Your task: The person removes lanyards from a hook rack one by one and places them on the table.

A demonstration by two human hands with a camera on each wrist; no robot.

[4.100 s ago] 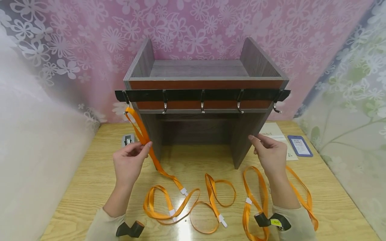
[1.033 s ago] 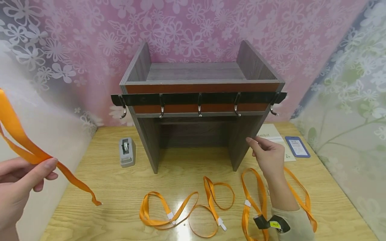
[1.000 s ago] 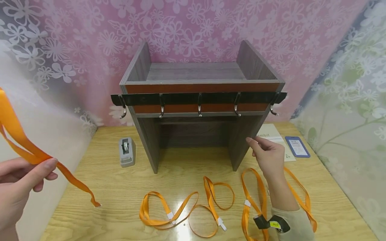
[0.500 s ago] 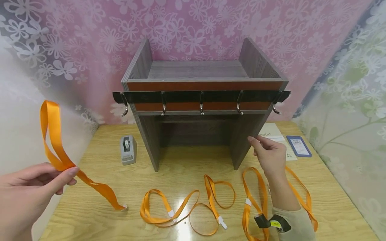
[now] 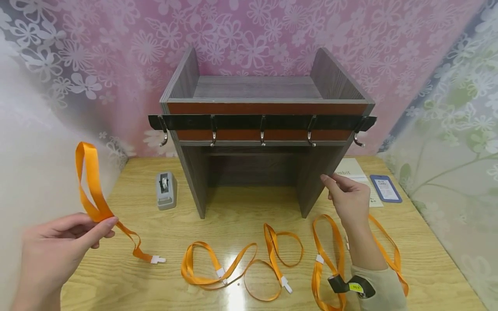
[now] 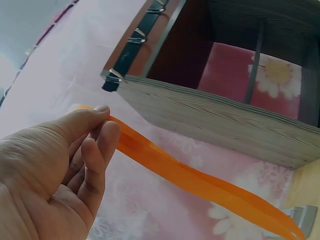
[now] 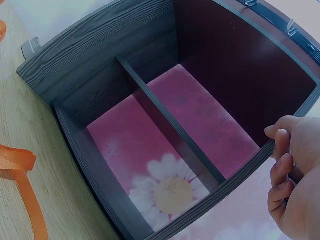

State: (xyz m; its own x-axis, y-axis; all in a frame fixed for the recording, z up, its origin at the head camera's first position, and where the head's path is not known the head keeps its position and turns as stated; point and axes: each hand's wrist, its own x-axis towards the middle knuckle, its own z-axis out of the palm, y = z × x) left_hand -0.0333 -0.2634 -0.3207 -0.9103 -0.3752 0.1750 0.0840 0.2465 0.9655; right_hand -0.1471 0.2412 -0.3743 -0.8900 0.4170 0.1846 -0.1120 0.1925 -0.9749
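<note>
My left hand [image 5: 64,248] pinches an orange lanyard [image 5: 93,179] between thumb and fingers, left of the grey wooden shelf [image 5: 266,103]. A loop of the strap stands above the hand; the other end, with its white plastic clip [image 5: 158,259], hangs down to the right. In the left wrist view the orange strap [image 6: 180,175] runs away from the fingertips. At the shelf's right side panel [image 5: 313,185], my right hand [image 5: 348,196] grips the front edge, thumb tip over it and fingers curled on the outside. A black rail [image 5: 237,122] with several bare metal hooks [image 5: 213,138] crosses the shelf's front.
More orange lanyards [image 5: 194,276] lie coiled on the wooden table [image 5: 155,293], some beneath the right forearm. A grey tape dispenser [image 5: 166,191] stands left of the shelf. A blue card holder [image 5: 386,188] and a printed paper [image 5: 352,169] lie at the right.
The lanyard hung on the leftmost hook and is off it now. My left hand carried it far left, then came back rightward, lanyard still pinched. The right hand stayed put.
</note>
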